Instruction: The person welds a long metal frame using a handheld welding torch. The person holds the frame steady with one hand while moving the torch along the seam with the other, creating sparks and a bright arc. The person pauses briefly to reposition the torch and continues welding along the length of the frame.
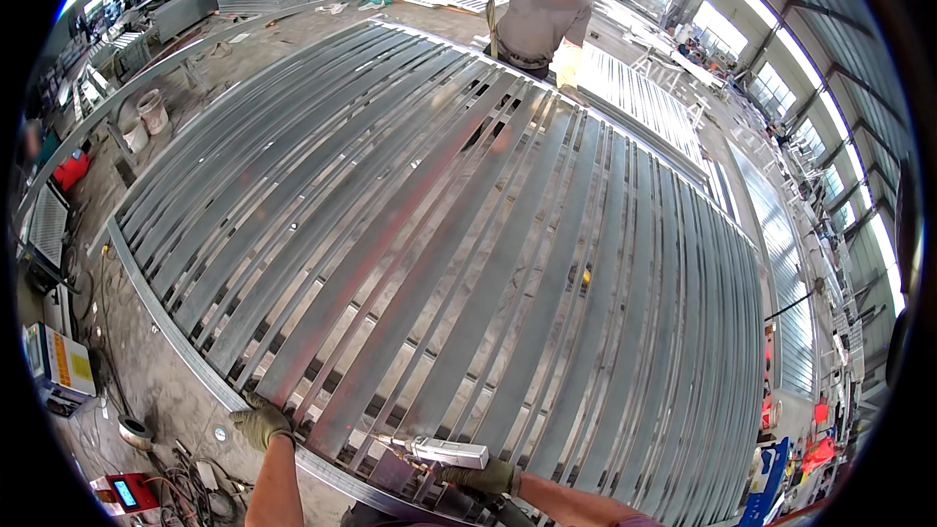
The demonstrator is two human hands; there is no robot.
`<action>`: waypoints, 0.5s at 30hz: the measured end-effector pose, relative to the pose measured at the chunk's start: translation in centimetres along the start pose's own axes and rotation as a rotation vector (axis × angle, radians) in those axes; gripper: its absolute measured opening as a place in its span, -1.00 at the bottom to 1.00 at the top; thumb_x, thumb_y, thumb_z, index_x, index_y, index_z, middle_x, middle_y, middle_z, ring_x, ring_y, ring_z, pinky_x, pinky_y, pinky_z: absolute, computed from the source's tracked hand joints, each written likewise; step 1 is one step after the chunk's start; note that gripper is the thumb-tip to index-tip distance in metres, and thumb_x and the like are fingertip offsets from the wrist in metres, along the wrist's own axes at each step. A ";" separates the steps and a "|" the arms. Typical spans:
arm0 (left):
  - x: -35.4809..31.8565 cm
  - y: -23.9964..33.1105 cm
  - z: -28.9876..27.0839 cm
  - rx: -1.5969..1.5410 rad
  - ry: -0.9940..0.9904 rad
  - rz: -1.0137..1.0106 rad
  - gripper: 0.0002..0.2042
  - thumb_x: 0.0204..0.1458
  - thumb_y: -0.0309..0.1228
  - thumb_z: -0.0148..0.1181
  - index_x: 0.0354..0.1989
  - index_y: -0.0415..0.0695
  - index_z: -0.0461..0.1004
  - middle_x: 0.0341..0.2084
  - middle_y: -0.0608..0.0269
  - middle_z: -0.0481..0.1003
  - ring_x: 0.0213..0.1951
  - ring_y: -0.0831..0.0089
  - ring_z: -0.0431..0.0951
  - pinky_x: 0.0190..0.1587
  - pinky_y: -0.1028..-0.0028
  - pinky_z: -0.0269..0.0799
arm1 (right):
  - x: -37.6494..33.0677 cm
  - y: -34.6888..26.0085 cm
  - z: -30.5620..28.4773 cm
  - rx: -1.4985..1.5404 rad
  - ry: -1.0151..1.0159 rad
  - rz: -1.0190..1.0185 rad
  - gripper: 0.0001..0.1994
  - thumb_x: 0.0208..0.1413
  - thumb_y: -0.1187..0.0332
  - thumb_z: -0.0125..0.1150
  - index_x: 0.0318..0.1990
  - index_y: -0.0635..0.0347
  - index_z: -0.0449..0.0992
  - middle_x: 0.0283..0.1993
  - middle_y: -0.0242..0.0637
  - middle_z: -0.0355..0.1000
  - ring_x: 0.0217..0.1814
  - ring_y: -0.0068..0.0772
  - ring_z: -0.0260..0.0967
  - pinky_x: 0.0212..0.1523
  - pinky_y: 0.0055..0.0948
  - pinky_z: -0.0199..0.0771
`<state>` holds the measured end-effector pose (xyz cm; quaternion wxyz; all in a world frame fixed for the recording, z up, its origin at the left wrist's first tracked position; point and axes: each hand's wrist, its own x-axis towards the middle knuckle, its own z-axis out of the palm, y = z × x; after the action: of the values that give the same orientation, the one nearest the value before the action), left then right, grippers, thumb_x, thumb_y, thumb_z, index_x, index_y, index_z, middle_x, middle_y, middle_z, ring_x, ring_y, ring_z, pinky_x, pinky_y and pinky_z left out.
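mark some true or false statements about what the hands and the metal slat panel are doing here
1. The left hand wears a dark glove and rests on the near edge of the metal slat panel. True.
2. The right hand holds a hammer. False: it holds a silver handheld welding-type tool with its nozzle pointed at the frame.
3. Another person stands at the far end of the panel. True.
4. The slats are wooden and painted red. False: they are bare grey metal.
5. A small device with a lit screen lies on the floor at lower left. True.
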<state>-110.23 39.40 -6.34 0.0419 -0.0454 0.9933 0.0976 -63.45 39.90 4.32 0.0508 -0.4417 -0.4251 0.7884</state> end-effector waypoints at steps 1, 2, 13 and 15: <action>0.1 -0.1 0.4 0.009 0.046 0.013 -0.10 0.42 0.35 -0.13 0.53 -0.32 0.21 0.39 -0.29 0.43 0.26 -0.25 0.62 0.18 -0.07 0.64 | 0.0 -0.5 0.1 -0.008 0.003 0.017 -0.34 0.33 -0.05 0.55 0.44 0.09 0.53 -0.21 -0.59 0.56 -0.33 -0.73 0.36 -0.35 -0.54 0.45; 0.3 -0.2 0.7 0.018 0.093 0.024 -0.09 0.42 0.36 -0.13 0.54 -0.32 0.21 0.39 -0.29 0.43 0.25 -0.25 0.63 0.18 -0.08 0.64 | -0.2 -1.0 0.2 -0.016 0.006 0.004 -0.34 0.34 -0.05 0.54 0.44 0.08 0.53 -0.22 -0.59 0.55 -0.33 -0.73 0.36 -0.35 -0.54 0.45; -1.0 0.8 -2.3 0.007 -0.137 -0.013 0.02 0.43 0.40 -0.25 0.68 -0.37 0.00 0.54 -0.40 0.26 0.44 -0.24 0.47 0.40 -0.03 0.50 | 0.2 0.0 -0.1 -0.097 0.036 -0.108 -0.35 0.36 -0.03 0.53 0.45 0.09 0.52 -0.11 -0.54 0.60 -0.25 -0.69 0.38 -0.27 -0.49 0.50; -0.8 0.7 -2.1 0.007 -0.144 -0.019 0.02 0.44 0.40 -0.25 0.68 -0.37 -0.01 0.55 -0.39 0.25 0.45 -0.24 0.46 0.41 -0.02 0.49 | 0.0 -0.5 -0.1 -0.121 0.038 -0.125 -0.35 0.36 -0.04 0.52 0.45 0.10 0.52 -0.09 -0.53 0.62 -0.22 -0.68 0.38 -0.24 -0.49 0.51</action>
<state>-109.70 39.72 -4.11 0.1143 -0.0477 0.9876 0.0966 -63.51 40.33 4.64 0.0811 -0.4315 -0.4976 0.7481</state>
